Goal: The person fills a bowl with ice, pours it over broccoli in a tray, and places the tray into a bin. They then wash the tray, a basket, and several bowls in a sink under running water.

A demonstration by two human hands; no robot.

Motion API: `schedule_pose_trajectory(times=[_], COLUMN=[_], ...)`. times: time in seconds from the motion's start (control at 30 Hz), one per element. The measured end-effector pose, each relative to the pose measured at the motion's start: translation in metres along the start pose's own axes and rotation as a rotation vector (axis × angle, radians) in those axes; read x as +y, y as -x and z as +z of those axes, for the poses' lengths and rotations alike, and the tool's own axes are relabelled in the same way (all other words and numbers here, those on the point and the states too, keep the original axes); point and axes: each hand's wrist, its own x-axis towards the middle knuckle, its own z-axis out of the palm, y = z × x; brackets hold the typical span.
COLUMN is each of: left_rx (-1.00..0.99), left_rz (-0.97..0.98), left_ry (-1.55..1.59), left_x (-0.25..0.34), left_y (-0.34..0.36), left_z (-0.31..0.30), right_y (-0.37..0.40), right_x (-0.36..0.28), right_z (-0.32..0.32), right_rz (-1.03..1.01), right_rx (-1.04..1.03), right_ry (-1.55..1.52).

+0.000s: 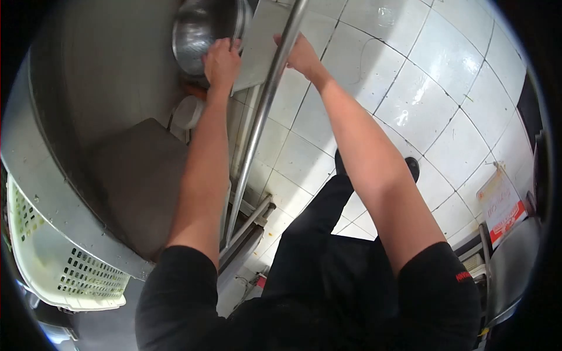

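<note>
Board [261, 44] clasped by left hand [221, 61], seemingly right hand [302, 56] too behind the pole [261, 120], beside the bowl [202, 32], not yet lifted.

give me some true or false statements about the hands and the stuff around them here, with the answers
1. The left hand holds the edge of a flat grey board. True.
2. The floor is dark wood. False: it is glossy white tile.
3. A metal bowl sits right next to the left hand. True.
4. A red basket stands at the right of the view. False: the basket is white and at the lower left.
5. A metal pole crosses in front of the right hand. True, so its fingers are partly hidden.
</note>
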Motion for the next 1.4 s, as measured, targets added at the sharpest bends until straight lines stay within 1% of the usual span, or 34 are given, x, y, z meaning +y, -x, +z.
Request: schedule_pose_trajectory(times=[0.03, 0.07, 0.13, 0.17, 0.2, 0.27, 0.3, 0.33, 0.4, 0.43, 0.47, 0.5, 0.53, 0.57, 0.6, 0.63, 0.7, 0.73, 0.77, 0.8, 0.83, 0.87, 0.93, 0.97, 1.0, 1.03, 1.07, 1.1, 1.13, 1.17, 1.2, 1.27, 1.33, 1.4], left_rx=[-0.01, -0.021, -0.004, 0.022, 0.027, 0.121, 0.148, 0.151, 0.174, 0.176, 0.245, 0.319, 0.328, 0.184, 0.033, 0.033, -0.197, -0.198, -0.239, -0.282, -0.265, -0.255, -0.414, -0.442, -0.443, -0.413, -0.382, -0.27, -0.274, -0.24, -0.2, -0.138, -0.222, -0.212], left_rz=[0.009, 0.02, -0.004, -0.026, -0.03, -0.103, -0.157, -0.153, -0.315, -0.302, -0.241, -0.177, -0.161, -0.29, -0.422, -0.422, -0.239, -0.25, -0.22, -0.187, -0.214, -0.22, -0.303, -0.285, -0.284, -0.24, -0.194, -0.107, -0.103, -0.127, -0.148, -0.143, -0.185, -0.228], left_ry=[0.094, 0.187, 0.178, 0.174, 0.17, 0.117, 0.012, 0.019, 0.124, 0.131, 0.207, 0.28, 0.277, 0.338, 0.397, 0.398, 0.339, 0.338, 0.312, 0.289, 0.316, 0.324, 0.31, 0.247, 0.256, 0.228, 0.198, 0.195, 0.205, 0.143, 0.082, 0.001, 0.056, 0.021], left_x=[0.012, 0.022, 0.046, 0.051, 0.051, 0.054, 0.05, 0.043, 0.031, 0.028, 0.023, 0.021, 0.025, 0.028, 0.033, 0.047, 0.082, 0.087, 0.091, 0.093, 0.092, 0.089, 0.092, 0.099, 0.101, 0.1, 0.097, 0.083, 0.071, 0.058, 0.043, -0.001, -0.031, -0.07], left_y=[0.006, 0.011, 0.027, 0.032, 0.034, 0.039, 0.037, 0.032, 0.02, 0.017, 0.017, 0.011, 0.006, 0.008, 0.013, 0.016, 0.025, 0.032, 0.039, 0.044, 0.053, 0.06, 0.066, 0.068, 0.071, 0.078, 0.085, 0.093, 0.092, 0.087, 0.077, 0.055, 0.024, 0.02], left_z=[-0.005, -0.011, -0.017, -0.024, -0.028, -0.036, -0.044, -0.053, -0.07, -0.073, -0.072, -0.074, -0.083, -0.093, -0.104, -0.117, -0.142, -0.143, -0.142, -0.14, -0.136, -0.136, -0.142, -0.148, -0.149, -0.146, -0.141, -0.126, -0.116, -0.104, -0.09, -0.052, -0.032, 0.006], right_y=[-0.003, -0.008, -0.016, -0.009, -0.008, -0.005, 0.003, 0.001, 0.002, 0.004, 0.007, 0.014, 0.016, 0.014, 0.005, -0.008, 0.014, 0.026, 0.034, 0.042, 0.056, 0.075, 0.088, 0.093, 0.097, 0.101, 0.105, 0.116, 0.128, 0.136, 0.146, 0.176, 0.209, 0.251], right_x=[-0.011, -0.014, -0.021, -0.02, -0.017, -0.011, -0.026, -0.022, -0.012, -0.015, -0.014, -0.021, -0.021, -0.012, 0.008, 0.031, 0.003, -0.013, -0.02, 0.004, 0.018, 0.006, -0.007, -0.003, -0.004, -0.005, -0.006, -0.019, -0.027, -0.014, -0.015, -0.017, -0.001, 0.03], right_z=[0.006, 0.018, 0.037, 0.034, 0.03, 0.021, 0.011, 0.012, 0.026, 0.033, 0.03, 0.025, 0.023, 0.023, 0.031, 0.041, 0.01, -0.006, -0.023, -0.033, -0.048, -0.067, -0.1, -0.111, -0.12, -0.123, -0.127, -0.129, -0.131, -0.132, -0.139, -0.153, -0.179, -0.228], right_rz=[0.016, 0.016, 0.076, 0.078, 0.074, -0.046, -0.079, -0.082, -0.003, 0.056, 0.045, -0.012, -0.063, -0.004, -0.006, 0.08, 0.058, 0.048, 0.118, -0.185, -0.224, -0.102, 0.014, 0.11, 0.204, 0.194, 0.184, 0.211, 0.241, 0.22, 0.216, 0.283, 0.201, 0.152], right_rx=[-0.002, -0.009, 0.088, 0.072, 0.066, -0.071, -0.164, -0.158, -0.236, -0.112, -0.1, -0.044, 0.011, 0.0, 0.006, 0.1, 0.121, 0.133, 0.185, 0.357, 0.439, 0.445, 0.458, 0.412, 0.366, 0.362, 0.357, 0.347, 0.337, 0.354, 0.362, 0.4, 0.416, 0.326], right_ry=[-0.15, -0.154, -0.251, -0.361, -0.361, -0.293, -0.134, -0.129, -0.343, -0.32, -0.324, -0.224, -0.126, -0.229, -0.233, -0.117, -0.023, 0.024, -0.074, 0.176, 0.119, 0.026, -0.055, -0.095, -0.137, -0.154, -0.172, -0.198, -0.222, -0.228, -0.22, -0.21, -0.159, 0.036])
